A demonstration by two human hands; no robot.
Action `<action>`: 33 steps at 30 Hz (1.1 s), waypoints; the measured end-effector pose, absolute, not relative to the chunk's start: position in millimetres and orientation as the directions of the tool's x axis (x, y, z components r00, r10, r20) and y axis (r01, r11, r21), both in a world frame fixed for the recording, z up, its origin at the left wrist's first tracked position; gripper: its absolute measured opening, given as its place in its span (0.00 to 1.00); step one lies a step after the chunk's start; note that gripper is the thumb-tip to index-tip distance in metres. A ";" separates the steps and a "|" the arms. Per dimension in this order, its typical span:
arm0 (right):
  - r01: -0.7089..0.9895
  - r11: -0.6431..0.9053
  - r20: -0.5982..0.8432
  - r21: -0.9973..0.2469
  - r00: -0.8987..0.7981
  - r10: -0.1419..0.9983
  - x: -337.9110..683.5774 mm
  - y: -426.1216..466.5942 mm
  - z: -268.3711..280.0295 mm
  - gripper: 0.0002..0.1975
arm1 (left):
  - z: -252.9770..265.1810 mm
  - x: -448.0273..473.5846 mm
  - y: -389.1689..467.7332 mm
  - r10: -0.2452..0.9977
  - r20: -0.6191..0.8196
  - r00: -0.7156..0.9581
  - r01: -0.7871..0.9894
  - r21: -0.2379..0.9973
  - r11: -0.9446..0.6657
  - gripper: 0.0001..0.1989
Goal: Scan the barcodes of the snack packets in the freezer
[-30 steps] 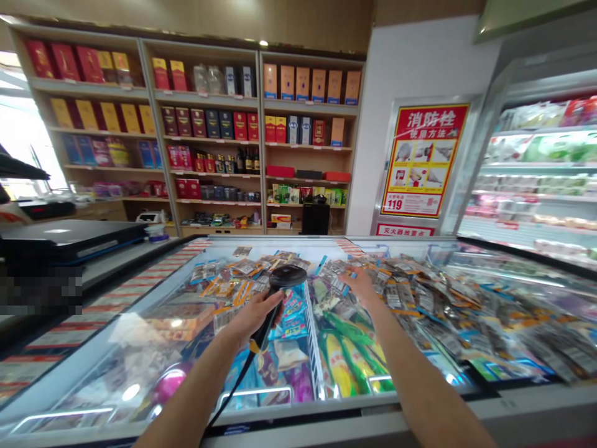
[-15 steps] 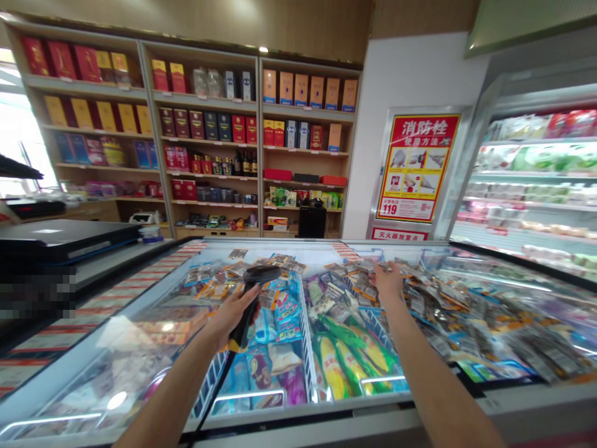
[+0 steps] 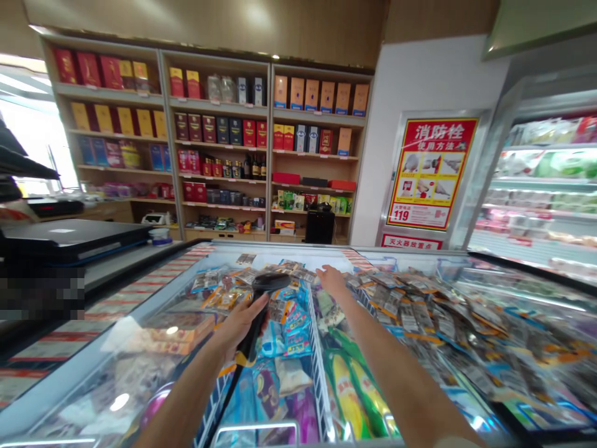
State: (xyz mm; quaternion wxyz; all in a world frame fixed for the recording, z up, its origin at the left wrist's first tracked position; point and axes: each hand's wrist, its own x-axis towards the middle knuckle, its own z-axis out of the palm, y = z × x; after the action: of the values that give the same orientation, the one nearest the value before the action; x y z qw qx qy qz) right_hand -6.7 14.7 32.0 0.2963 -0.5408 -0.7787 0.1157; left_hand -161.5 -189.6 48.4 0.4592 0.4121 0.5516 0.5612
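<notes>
My left hand [image 3: 249, 320] is closed around the handle of a black handheld barcode scanner [image 3: 270, 282]. The scanner's head is above a scatter of small snack packets [image 3: 228, 297] on the glass freezer lid, and its cable runs down toward me. To the right of the scanner, my right hand [image 3: 332, 280] reaches forward over the glass, with its fingers pointing left toward the packets. Those fingers look extended, and no item shows in them. A large pile of similar dark-and-orange packets [image 3: 433, 311] spreads across the right part of the freezer top.
Under the glass, white wire baskets [image 3: 319, 373] hold blue ice-cream bags [image 3: 296, 326] and yellow-green corn-shaped packs [image 3: 347, 389]. A black flat device [image 3: 79, 236] sits on the left counter. Shelves of boxed goods [image 3: 224, 130] stand behind; a lit display fridge [image 3: 545, 180] is at right.
My right hand has moved left, from the large packet pile toward the scanner side. My left hand still holds the scanner. The whole view has shifted slightly.
</notes>
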 end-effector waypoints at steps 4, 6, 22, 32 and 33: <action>0.806 0.334 0.295 -0.489 -0.208 0.933 -35.0 34.0 18.5 0.22 | 44.8 -162.1 -189.3 0.979 -0.055 -0.194 -0.077 0.996 0.041 0.21; 0.838 0.318 0.267 -0.444 -0.214 0.939 -40.2 40.7 12.9 0.21 | 44.1 -162.2 -189.1 0.977 -0.052 -0.208 -0.088 0.996 0.035 0.20; 0.658 0.443 0.402 -0.609 -0.225 0.888 46.7 -5.0 9.8 0.18 | 45.8 -154.7 -194.3 0.992 0.008 -0.125 -0.061 0.998 -0.016 0.19; 0.639 0.496 0.477 -0.588 -0.222 0.851 65.3 -15.5 15.9 0.19 | 36.9 -149.5 -201.6 0.997 -0.009 -0.081 -0.030 1.000 0.006 0.17; 0.642 0.500 0.477 -0.581 -0.229 0.849 64.3 -15.5 16.2 0.19 | 37.7 -149.1 -201.6 0.996 -0.013 -0.088 -0.037 0.999 0.009 0.17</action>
State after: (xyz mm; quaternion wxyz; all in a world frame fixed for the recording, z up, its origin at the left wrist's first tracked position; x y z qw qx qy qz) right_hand 64.3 -15.5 16.2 0.3912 -0.4823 -0.7726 0.1319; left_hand -149.1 -201.6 37.7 0.4891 0.4653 0.5152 0.5280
